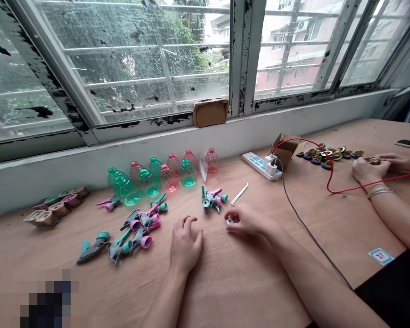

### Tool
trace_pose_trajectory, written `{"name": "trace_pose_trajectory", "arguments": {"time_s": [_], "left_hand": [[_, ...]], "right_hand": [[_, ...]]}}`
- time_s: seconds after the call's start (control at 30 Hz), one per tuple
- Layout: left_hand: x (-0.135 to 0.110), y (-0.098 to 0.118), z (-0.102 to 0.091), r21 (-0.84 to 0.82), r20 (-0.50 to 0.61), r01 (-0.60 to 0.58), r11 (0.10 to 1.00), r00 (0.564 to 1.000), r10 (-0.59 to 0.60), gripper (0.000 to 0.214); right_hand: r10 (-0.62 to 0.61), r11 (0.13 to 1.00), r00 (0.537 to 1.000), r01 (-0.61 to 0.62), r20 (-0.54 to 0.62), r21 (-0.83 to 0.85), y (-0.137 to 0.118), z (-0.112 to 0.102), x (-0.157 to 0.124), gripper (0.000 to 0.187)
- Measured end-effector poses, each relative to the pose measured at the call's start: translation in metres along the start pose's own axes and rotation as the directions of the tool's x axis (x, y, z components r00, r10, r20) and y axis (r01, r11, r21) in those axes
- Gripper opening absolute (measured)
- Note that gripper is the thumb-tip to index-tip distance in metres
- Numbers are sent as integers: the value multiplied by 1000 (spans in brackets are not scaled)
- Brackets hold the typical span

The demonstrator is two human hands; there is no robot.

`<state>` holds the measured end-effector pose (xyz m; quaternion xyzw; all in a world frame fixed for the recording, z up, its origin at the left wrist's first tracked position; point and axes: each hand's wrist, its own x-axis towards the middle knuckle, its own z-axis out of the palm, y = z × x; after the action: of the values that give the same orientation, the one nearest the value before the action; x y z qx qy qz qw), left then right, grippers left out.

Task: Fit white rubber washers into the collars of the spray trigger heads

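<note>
Head view: right of centre, a small round white piece is pinched by the right hand; nothing is gripped by the left hand. Left of centre, grey plastic spray triggers and translucent green and red bottles are unjoined.

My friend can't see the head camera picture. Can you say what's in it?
A person's right hand holds a small pale piece at a wooden table, the left hand open beside it. Spray tops lie nearby, with green and pink bottles behind, under a window. At the right, another person's hands are near round pieces.
</note>
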<state>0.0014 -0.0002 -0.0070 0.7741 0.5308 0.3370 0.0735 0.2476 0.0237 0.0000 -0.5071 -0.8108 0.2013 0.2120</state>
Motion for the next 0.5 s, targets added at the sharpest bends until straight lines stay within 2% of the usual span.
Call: {"name": "trace_pose_trajectory", "arguments": {"time_s": [0.13, 0.23, 0.27, 0.37, 0.5], "left_hand": [[3, -5, -14, 174, -92, 41, 984, 995, -25, 23], [11, -16, -34, 374, -231, 158, 914, 970, -73, 26], [13, -20, -40, 434, -245, 192, 880, 965, -90, 30], [17, -33, -51, 558, -207, 235, 796, 968, -141, 40], [16, -43, -53, 599, -133, 227, 768, 974, -184, 43]], "right_hand": [[27, 1000, 1000, -27, -2, 16, 6, 4, 0, 18], [66, 998, 997, -66, -32, 26, 7, 8, 1, 15], [74, 997, 997, -73, -39, 24, 6, 9, 1, 14], [82, 997, 996, -82, -46, 16, 5, 9, 2, 13], [54, 998, 997, -53, -57, 16, 4, 8, 2, 10]]}}
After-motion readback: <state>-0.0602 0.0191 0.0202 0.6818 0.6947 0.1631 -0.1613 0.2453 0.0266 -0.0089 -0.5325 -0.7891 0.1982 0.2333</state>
